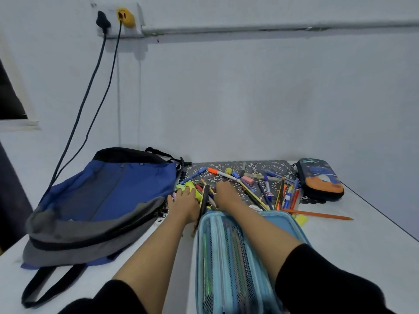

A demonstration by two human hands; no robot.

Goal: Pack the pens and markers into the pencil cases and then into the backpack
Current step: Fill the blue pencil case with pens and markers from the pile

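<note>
A light blue pencil case (229, 264) lies open in front of me, with pens behind its mesh pocket. Beyond it a heap of pens, pencils and markers (267, 191) is spread over a patterned mat (267, 165). My left hand (183, 205) reaches into the heap's left side, fingers curled over yellow-green highlighters (189, 185). My right hand (224, 196) is beside it, its fingers bent down among the pens; what they hold is hidden. A blue and grey backpack (102, 200) lies flat at the left. A dark pencil case (319, 179) with an orange print sits shut at the right.
An orange pencil (317, 214) and a yellow eraser (300, 219) lie on the white table right of the blue case. Two black cables (90, 105) hang from wall sockets down behind the backpack. The wall stands right behind the mat. The table's right edge runs diagonally.
</note>
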